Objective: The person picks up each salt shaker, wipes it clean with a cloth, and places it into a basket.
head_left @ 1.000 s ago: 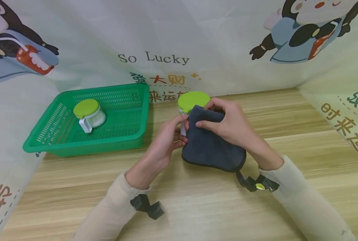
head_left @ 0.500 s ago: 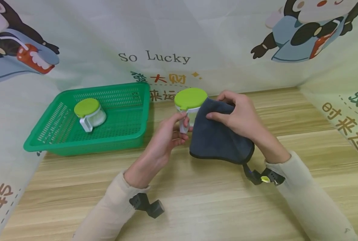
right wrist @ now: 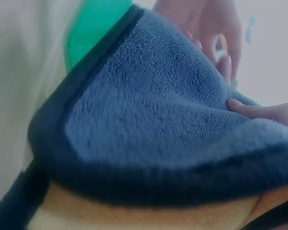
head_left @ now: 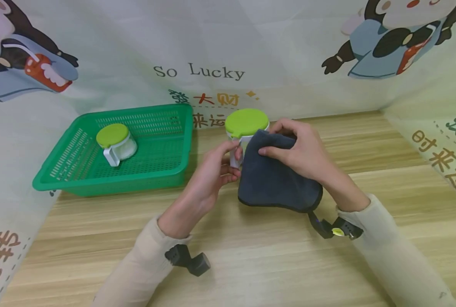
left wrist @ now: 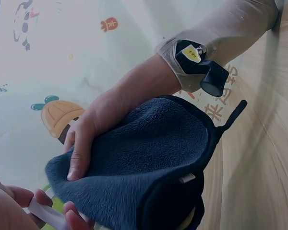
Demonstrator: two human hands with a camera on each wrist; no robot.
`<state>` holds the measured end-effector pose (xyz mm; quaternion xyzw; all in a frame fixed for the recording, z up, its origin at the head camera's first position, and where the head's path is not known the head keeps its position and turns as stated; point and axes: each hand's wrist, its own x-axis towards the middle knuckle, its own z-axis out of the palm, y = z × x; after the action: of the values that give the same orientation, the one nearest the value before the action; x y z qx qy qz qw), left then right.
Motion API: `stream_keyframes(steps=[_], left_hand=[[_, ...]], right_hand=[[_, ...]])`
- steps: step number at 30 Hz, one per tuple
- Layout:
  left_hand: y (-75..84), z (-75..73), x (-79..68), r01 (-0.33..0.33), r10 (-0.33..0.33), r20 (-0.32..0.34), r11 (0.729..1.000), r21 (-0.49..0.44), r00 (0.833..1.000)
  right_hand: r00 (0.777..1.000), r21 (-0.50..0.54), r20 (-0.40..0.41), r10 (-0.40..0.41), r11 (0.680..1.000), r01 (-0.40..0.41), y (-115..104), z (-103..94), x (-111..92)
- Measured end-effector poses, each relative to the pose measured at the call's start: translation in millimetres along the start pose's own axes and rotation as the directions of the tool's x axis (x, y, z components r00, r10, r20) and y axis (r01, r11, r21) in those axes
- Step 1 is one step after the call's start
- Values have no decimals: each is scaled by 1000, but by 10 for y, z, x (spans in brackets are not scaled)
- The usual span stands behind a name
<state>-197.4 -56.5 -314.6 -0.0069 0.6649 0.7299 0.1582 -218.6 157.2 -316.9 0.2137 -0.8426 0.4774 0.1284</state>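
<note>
My left hand [head_left: 208,179] grips the white handle [head_left: 234,159] of a clear seasoning jar with a bright green lid [head_left: 247,122], held upright near the back wall. Dark grey cloth [head_left: 275,179] hangs over the jar's right side, covering much of its body. My right hand [head_left: 304,147] pinches the cloth's upper part, thumb in front, against the jar. From the left wrist, the fleecy cloth [left wrist: 149,139] shows a dark border and a loop, with the right thumb [left wrist: 78,163] pressing on it. In the right wrist view the cloth [right wrist: 149,105] hides most of the jar.
At the left stands a green plastic basket [head_left: 108,187] with a similar green-lidded jar [head_left: 117,143] inside. A printed sheet [head_left: 289,59] forms the back and side walls around the wooden table [head_left: 228,264].
My right hand has moved the cloth right, baring more of the jar, then slightly back left. The left hand keeps its grip on the handle while the jar shifts slightly.
</note>
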Motion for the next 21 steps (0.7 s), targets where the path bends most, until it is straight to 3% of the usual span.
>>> stream_keyframes(steps=[7, 10, 16, 21], left_hand=[[12, -35, 7, -3, 3, -11, 1000, -14, 1000], [2, -37, 1, -4, 4, -6, 1000, -14, 1000], [19, -27, -19, -22, 22, -7, 1000, -5, 1000], [53, -37, -36, -20, 20, -8, 1000, 2, 1000]], right_hand=[[996, -36, -68, 58, 998, -61, 68, -107, 22], [998, -42, -37, 53, 998, -55, 46, -67, -6], [998, -32, 41, -40, 999, 42, -25, 35, -11], [998, -73, -64, 15, 997, -19, 42, -73, 24]])
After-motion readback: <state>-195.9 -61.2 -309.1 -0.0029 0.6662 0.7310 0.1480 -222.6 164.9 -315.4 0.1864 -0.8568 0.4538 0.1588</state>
